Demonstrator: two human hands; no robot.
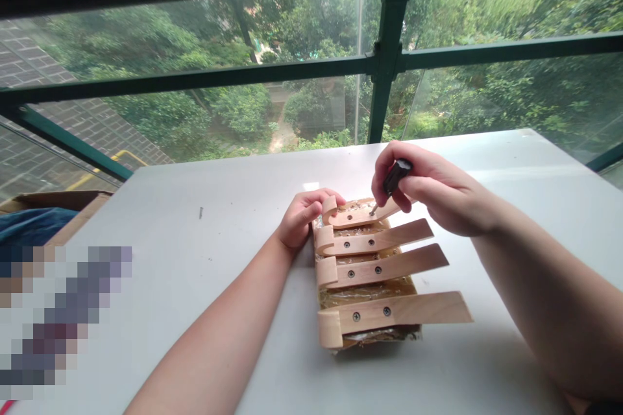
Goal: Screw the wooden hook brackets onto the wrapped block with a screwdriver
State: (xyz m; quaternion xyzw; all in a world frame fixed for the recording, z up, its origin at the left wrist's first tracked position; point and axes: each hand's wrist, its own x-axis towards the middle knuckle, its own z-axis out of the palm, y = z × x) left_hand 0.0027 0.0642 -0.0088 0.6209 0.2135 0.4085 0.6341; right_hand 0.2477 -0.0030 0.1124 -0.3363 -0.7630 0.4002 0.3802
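My right hand (428, 188) is wrapped round a black-handled screwdriver (397, 176), its tip down at a screw in the farthest wooden piece (359, 216). My left hand (304, 214) grips the far left end of that piece and the tape-covered block (370, 295) under it. Several curved wooden pieces lie across the block, their flat ends sticking out to the right. Two dark screws show in the nearest wooden piece (413, 311), and two in each of the middle ones.
The block rests on a white table (204, 311). A small screw (201, 213) lies on its left part. Beyond the far edge stand green-framed windows (384, 78). A cardboard box (82, 220) with blue cloth is at the left.
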